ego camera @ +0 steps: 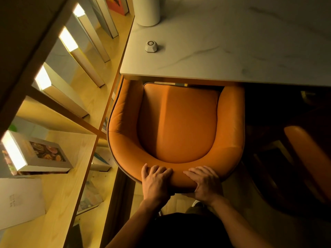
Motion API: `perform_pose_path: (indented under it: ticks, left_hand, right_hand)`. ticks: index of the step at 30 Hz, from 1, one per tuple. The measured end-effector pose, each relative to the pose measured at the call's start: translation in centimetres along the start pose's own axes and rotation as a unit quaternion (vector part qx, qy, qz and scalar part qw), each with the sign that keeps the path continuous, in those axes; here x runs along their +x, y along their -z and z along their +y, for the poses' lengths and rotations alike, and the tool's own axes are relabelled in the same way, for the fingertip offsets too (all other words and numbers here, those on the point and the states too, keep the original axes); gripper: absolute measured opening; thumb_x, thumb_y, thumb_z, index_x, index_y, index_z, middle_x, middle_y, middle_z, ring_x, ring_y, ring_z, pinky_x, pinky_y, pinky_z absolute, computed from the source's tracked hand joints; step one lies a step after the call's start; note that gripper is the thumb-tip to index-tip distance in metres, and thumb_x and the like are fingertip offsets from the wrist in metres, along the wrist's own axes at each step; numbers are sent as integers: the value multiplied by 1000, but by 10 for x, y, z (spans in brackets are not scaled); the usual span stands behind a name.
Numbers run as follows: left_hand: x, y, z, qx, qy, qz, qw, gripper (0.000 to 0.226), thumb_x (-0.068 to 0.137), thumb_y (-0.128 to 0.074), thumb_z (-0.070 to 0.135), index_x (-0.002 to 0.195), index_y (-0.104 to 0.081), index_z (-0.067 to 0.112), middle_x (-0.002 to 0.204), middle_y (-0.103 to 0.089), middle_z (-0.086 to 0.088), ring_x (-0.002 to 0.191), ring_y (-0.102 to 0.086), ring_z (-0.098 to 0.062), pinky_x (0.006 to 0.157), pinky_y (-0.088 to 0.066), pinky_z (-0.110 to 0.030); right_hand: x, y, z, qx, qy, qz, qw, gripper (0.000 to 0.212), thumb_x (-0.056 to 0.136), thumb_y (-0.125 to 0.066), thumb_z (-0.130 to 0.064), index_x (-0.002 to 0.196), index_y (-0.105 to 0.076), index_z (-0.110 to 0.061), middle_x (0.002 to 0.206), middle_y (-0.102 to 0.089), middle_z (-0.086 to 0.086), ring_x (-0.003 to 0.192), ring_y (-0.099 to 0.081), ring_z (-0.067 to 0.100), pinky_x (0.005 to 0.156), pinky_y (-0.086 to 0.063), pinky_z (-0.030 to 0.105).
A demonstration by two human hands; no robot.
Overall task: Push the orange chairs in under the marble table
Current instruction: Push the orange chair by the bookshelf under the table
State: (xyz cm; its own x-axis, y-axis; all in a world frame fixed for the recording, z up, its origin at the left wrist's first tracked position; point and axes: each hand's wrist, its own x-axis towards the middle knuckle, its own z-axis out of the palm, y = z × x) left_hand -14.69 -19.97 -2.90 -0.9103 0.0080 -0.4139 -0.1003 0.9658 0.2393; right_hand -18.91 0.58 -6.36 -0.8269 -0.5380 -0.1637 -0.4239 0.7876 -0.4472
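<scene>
Nearest, I log two bare forearms reaching forward from a dark top. Left hand: grip curled over the top of the backrest of the orange chair, fingers draped onto its inner face. Right hand: grip likewise holding the same backrest just beside the left, fingers over the top, thumb below the rear edge.

Orange chair: leather tub type, seat front just under the near edge of the marble worktop, most of the seat in view on my side.

Second orange chair: at right, in shadow, only partly in view.

On the worktop: small white faceted object near the left edge; white cylinder beyond it.

Left: wooden shelf with books, one cover illustrated.
</scene>
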Motion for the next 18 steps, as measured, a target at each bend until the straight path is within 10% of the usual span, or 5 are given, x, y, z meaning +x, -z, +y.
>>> perform_pose_path:
  ticks: [18]
  left_hand:
    - [7,-1,2,33,4,-1,999,73,70,-70,60,135,-41,44,135,-51,12,130,-39,-20,113,-9,-52]
  right_hand:
    - [6,0,0,0,-15,-52,999,78,69,-49,-86,129,-54,-37,131,-57,-14,117,-51,17,103,-34,41]
